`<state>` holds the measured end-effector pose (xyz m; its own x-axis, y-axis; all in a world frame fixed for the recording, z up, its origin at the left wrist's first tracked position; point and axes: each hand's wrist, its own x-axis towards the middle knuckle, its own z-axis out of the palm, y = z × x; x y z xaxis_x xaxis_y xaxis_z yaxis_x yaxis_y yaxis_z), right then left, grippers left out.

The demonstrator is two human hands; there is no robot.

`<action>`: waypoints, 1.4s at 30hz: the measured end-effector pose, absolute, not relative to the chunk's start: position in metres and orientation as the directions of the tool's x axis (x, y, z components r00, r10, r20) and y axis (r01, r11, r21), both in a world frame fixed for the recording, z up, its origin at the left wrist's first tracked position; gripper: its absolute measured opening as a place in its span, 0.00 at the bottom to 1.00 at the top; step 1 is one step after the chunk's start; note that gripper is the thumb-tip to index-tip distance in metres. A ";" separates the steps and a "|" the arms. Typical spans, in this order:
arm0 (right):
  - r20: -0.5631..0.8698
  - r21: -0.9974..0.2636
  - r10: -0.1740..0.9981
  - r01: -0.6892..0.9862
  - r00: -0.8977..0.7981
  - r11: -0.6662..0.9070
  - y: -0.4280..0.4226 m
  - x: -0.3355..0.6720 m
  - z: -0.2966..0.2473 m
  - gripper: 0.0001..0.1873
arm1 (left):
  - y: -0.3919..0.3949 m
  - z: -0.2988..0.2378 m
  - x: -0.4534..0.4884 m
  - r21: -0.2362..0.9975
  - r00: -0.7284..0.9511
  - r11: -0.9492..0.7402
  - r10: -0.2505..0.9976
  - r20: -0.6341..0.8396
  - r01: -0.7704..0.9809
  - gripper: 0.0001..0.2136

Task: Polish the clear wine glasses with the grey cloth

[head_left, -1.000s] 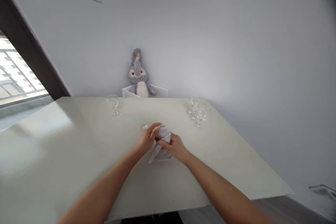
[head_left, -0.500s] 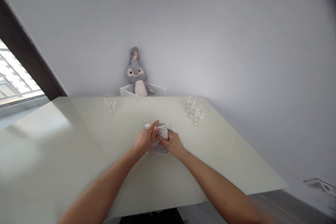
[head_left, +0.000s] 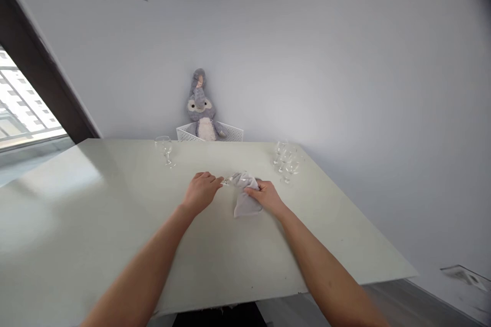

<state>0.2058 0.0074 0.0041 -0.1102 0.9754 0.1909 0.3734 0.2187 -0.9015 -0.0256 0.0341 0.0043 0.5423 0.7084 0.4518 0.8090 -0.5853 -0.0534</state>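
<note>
My left hand [head_left: 200,192] hovers over the pale table [head_left: 115,204], its fingertips pinched on one end of a small clear glass [head_left: 229,180] that lies sideways between my hands. My right hand [head_left: 265,196] grips a grey cloth [head_left: 245,199] bunched around the other end of that glass, and the cloth's loose end rests on the table. Most of the glass is hidden inside the cloth.
A single stemmed glass [head_left: 165,149] stands at the far left of the table. Several stemmed glasses [head_left: 286,159] cluster at the far right. Behind the table a grey plush toy [head_left: 201,107] sits in a white basket [head_left: 232,135] against the wall. A window [head_left: 23,117] is at left.
My hands were pressed together around the cloth. They have now drawn apart, the left hand moving left and the right hand with the cloth moving right, which uncovers part of the glass.
</note>
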 end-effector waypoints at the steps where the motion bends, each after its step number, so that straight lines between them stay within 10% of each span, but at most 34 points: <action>1: 0.255 -0.856 0.966 0.454 -0.046 0.248 0.010 0.210 0.004 0.17 | 0.036 0.005 -0.029 -0.048 0.513 -0.555 0.729 0.453 0.830 0.13; 6: 0.605 -0.489 0.779 0.696 -0.164 0.526 0.001 0.207 0.009 0.19 | 0.041 0.002 -0.038 -0.015 0.414 -0.466 0.769 0.488 0.884 0.13; 11: 0.563 -0.214 0.698 0.737 -0.443 0.641 -0.019 0.177 0.010 0.19 | 0.028 0.004 -0.019 -0.108 0.619 -0.667 0.602 0.504 0.737 0.10; 16: 0.398 -0.597 0.889 0.672 -0.226 0.438 -0.009 0.185 0.009 0.16 | 0.016 0.003 -0.002 -0.130 0.722 -0.791 0.463 0.514 0.598 0.14; 20: 0.029 -0.988 0.993 0.144 -0.118 0.046 0.007 0.203 0.009 0.16 | 0.017 -0.006 0.000 -0.029 0.666 -0.796 0.484 0.567 0.604 0.12; 27: -0.175 -0.730 0.984 -0.675 0.036 -0.105 0.009 0.177 0.002 0.10 | 0.014 -0.011 0.009 0.154 0.408 -0.604 0.683 0.606 0.782 0.13; 42: 0.158 -0.958 0.977 -0.218 0.140 0.186 -0.011 0.156 -0.011 0.12 | -0.011 -0.005 0.042 0.428 0.273 -0.564 0.775 0.570 0.706 0.17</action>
<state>0.1565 -0.0114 -0.0112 0.1397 0.9775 0.1581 -0.2177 0.1861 -0.9581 0.0423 -0.0112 -0.0052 0.2731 0.7747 0.5703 0.7061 -0.5640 0.4281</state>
